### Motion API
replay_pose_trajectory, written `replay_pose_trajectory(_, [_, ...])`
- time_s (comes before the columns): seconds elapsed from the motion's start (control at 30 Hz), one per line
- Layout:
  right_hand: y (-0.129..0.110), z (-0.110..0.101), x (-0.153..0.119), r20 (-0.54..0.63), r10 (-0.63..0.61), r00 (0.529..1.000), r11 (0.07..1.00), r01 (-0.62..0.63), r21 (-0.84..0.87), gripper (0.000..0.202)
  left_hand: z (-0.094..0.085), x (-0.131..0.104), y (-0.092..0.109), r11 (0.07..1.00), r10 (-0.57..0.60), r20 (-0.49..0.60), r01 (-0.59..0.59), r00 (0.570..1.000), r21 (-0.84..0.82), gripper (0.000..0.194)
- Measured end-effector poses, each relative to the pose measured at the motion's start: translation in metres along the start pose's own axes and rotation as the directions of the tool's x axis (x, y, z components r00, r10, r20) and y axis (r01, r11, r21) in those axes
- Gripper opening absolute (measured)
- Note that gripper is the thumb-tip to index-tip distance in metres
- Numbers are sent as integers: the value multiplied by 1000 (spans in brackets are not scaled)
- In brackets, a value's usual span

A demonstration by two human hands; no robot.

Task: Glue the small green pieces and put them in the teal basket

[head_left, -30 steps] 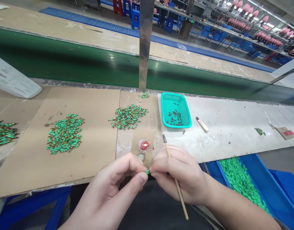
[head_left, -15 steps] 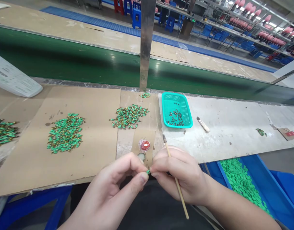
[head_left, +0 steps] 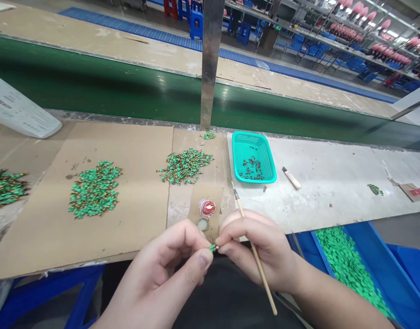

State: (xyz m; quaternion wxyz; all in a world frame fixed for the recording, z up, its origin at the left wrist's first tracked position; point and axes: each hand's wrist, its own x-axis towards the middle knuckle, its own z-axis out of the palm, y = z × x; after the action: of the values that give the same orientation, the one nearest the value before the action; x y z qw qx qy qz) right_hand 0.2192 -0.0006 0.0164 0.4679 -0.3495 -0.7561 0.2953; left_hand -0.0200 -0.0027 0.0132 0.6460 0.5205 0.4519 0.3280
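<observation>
My left hand (head_left: pixel 165 269) pinches a small green piece with gold-brown ends (head_left: pixel 213 248) between thumb and forefinger, over the table's front edge. My right hand (head_left: pixel 274 251) has its thumb and forefinger closed at the piece's right end. A thin wooden-handled paintbrush (head_left: pixel 264 278) is also held in that hand, lying slantwise across the fingers with its bristles up and away from me. Just beyond my fingertips are a bottle cap with pale contents (head_left: pixel 203 224) and a red cap (head_left: pixel 208 208) on a cardboard strip.
Heaps of green-and-brown pieces lie left (head_left: pixel 95 189) and ahead (head_left: pixel 187 165). A turquoise basket (head_left: pixel 271 171) holds small dark bits. A short pale-handled tool (head_left: pixel 292 178) lies right of it. Below right, a blue bin (head_left: pixel 364 237) holds green pieces. A metal post (head_left: pixel 210 68) rises ahead.
My right fingertips have shifted slightly right, showing more of the small piece and its gold end. The paintbrush has moved a little right and down with that hand.
</observation>
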Motion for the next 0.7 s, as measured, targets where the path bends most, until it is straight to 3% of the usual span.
replay_pose_trajectory(0.4, [-4,3,-2,-42,96,994,993,-93,75,10,3,0,-4,997,-36,-27,34,999,-72,43])
replay_pose_trajectory(0.7, [-16,6,0,-71,191,979,981,-191,-6,11,8,1,-1,983,165,-71,-158,984,93,26])
